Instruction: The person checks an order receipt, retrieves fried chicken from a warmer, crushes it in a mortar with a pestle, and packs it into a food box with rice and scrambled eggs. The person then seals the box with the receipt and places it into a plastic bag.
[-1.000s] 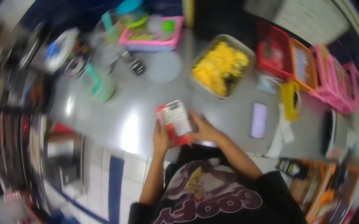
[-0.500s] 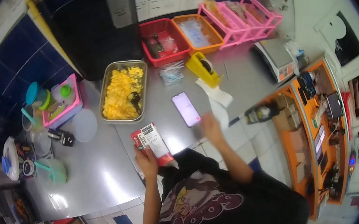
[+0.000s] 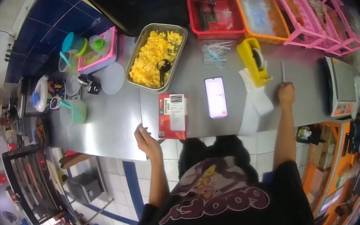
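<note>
Red box [image 3: 173,116] lies flat at the front edge of the bench [image 3: 112,118], white label [image 3: 176,114] facing up. Left hand [image 3: 149,142] is just beside the box's left side, apart from it by a visible gap; its fingers are loosely bent, the grasp moderately wide, and nothing shows in it. Right hand [image 3: 287,95] is well to the right, its fingers curled narrow at the near end of a slim strip [image 3: 283,71] (too thin to identify); whether they close on it, cannot tell. Yellow tape dispenser [image 3: 252,62] and a loose paper strip [image 3: 254,104] lie between the right hand and the phone [image 3: 216,97], whose screen is lit. Handling notes, by judgement: the slim piece is best pinched at its near end and raised clear of the bench, since a sideways drag could catch the paper. The box looks light and sits close to the edge, so a flat left palm against its side should steady it without denting the card; keep it out from under the rim of the food tray [image 3: 185,36] behind.
</note>
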`<state>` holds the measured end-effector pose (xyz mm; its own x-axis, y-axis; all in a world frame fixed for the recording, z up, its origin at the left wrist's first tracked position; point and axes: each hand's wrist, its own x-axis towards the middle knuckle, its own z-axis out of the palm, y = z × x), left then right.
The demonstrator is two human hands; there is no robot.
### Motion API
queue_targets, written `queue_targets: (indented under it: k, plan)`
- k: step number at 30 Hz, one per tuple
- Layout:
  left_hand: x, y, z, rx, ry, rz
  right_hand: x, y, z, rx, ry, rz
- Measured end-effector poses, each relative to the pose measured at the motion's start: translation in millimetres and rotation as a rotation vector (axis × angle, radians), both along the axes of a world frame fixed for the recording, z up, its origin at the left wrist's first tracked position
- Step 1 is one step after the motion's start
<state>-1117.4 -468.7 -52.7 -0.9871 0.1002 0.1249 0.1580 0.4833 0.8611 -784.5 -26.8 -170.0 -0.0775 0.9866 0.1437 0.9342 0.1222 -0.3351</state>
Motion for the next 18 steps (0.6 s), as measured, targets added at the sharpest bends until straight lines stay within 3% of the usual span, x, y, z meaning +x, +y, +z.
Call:
queue_targets:
  k: [1, 2, 3, 5, 6, 7, 8, 9, 10, 12, 14, 15, 16, 18]
  plan:
    - [16, 4, 13, 0.083, -0.151, -0.014, 18, -6, -12, 0.103, 0.078, 0.043]
    - [31, 8, 18, 0.175, -0.309, -0.019, 22, -20, -7, 0.024, 0.383, -0.059]
    - [44, 11, 18, 0.096, -0.318, -0.133, 20, -38, 7, -0.061, 0.678, -0.156]
    - [75, 41, 43, 0.081, -0.447, -0.335, -13, -101, 57, -0.232, 0.869, 0.132]
    - [86, 43, 29, 0.138, -0.417, -0.515, -44, -144, 86, -0.317, 0.903, 0.234]
    - [95, 50, 36, 0.268, -0.57, -0.589, -50, -177, 71, -0.391, 0.95, 0.537]
    - [100, 47, 34, 0.256, -0.57, -0.592, -72, -215, 92, -0.531, 0.583, 0.681]
    - [102, 47, 31, 0.322, -0.557, -0.607, -96, -242, 117, -0.563, 0.432, 0.857]
    - [96, 40, 26, 0.285, -0.575, -0.587, -114, -259, 129, -0.515, 0.438, 1.046]
    - [82, 23, 21, 0.255, -0.64, -0.449, -142, -279, 130, -0.733, 0.596, 1.076]
    - [65, 3, 2, 0.23, -0.414, -0.256, -164, -285, 116, -0.714, 0.622, 1.052]
    - [59, 0, -6, 0.236, -0.413, -0.258, -171, -287, 107, -0.731, 0.645, 1.022]
    - [52, 0, -11, 0.206, -0.231, -0.244, -181, -285, 99, -0.735, 0.639, 1.021]
    - [49, -1, -13, 0.103, -0.026, -0.243, -193, -289, 82, -0.483, 0.696, 1.092]
